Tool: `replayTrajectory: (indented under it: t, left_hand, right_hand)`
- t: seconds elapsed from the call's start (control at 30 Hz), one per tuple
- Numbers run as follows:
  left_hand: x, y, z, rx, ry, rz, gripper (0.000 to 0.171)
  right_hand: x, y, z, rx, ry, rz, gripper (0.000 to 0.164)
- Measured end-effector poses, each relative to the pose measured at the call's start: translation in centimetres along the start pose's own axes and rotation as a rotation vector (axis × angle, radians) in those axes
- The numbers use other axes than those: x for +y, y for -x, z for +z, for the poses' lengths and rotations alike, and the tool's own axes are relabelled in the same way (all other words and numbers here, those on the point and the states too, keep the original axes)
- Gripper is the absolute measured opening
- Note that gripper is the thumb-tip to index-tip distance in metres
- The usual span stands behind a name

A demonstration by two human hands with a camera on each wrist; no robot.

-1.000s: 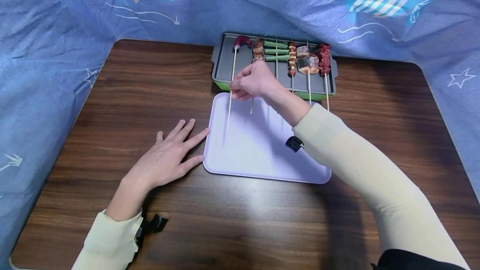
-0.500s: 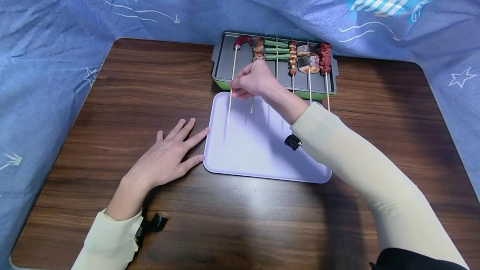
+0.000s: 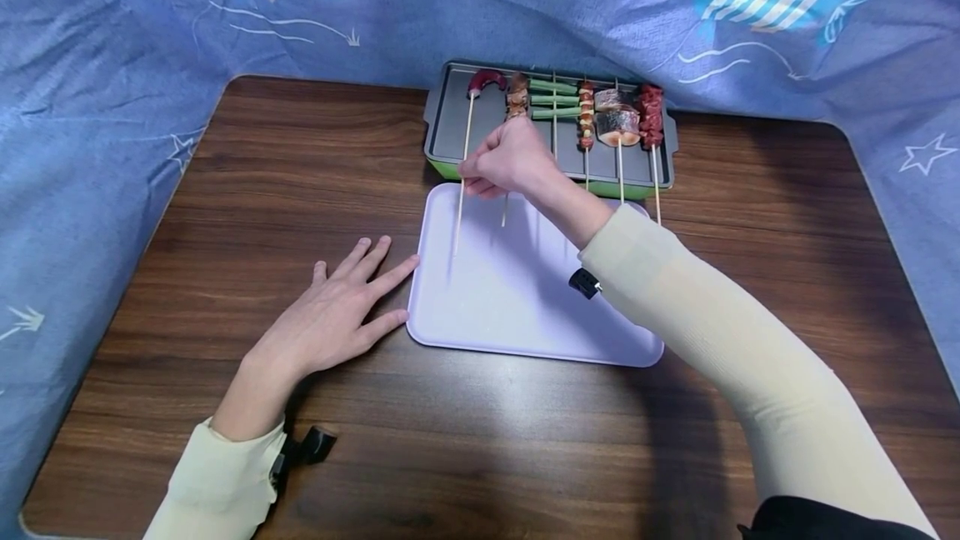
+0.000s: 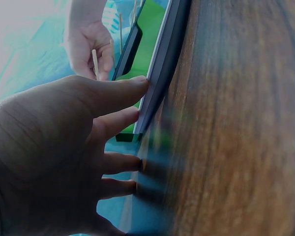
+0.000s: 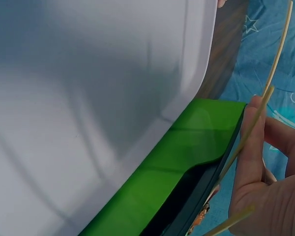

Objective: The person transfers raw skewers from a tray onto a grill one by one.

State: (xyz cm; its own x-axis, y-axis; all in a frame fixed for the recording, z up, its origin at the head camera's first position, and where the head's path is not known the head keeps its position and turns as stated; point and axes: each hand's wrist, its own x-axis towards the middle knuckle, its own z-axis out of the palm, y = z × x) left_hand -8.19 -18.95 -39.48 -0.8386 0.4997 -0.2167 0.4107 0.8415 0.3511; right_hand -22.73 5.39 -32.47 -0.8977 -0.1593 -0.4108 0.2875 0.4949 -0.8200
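Observation:
My right hand (image 3: pixel 510 158) pinches the wooden stick of a skewer with a dark red curved piece (image 3: pixel 487 82) at its far end. That piece lies at the left of a grey grill pan (image 3: pixel 453 127) with green sides. The stick's lower end hangs over a pale lilac tray (image 3: pixel 510 307). In the right wrist view, thumb and fingers meet on the skewer stick (image 5: pixel 278 51). My left hand (image 3: pixel 326 319) rests on the table with spread fingers, its thumb and forefinger touching the tray's left rim, as the left wrist view also shows at the tray edge (image 4: pixel 160 73).
Along the pan lie a brown meat skewer (image 3: pixel 517 97), a green vegetable skewer (image 3: pixel 553 100), a thin red-and-yellow skewer (image 3: pixel 585 119), a fish-slice skewer (image 3: pixel 618 125) and a red meat skewer (image 3: pixel 650 117). Their sticks reach toward the tray. A blue patterned cloth (image 3: pixel 480 7) hangs behind the table (image 3: pixel 450 440).

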Motion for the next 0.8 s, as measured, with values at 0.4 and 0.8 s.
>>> replayTrajectory:
  t: [0.4, 0.8]
  left_hand:
    - [0.2, 0.0, 0.0, -0.009, -0.003, 0.0, 0.067]
    - [0.2, 0.0, 0.0, -0.006, 0.004, -0.005, 0.066]
  right_hand:
    - [-0.1, 0.1, 0.0, 0.024, 0.135, -0.028, 0.015]
    - [0.1, 1.3, -0.6, 0.012, 0.06, -0.084, 0.012]
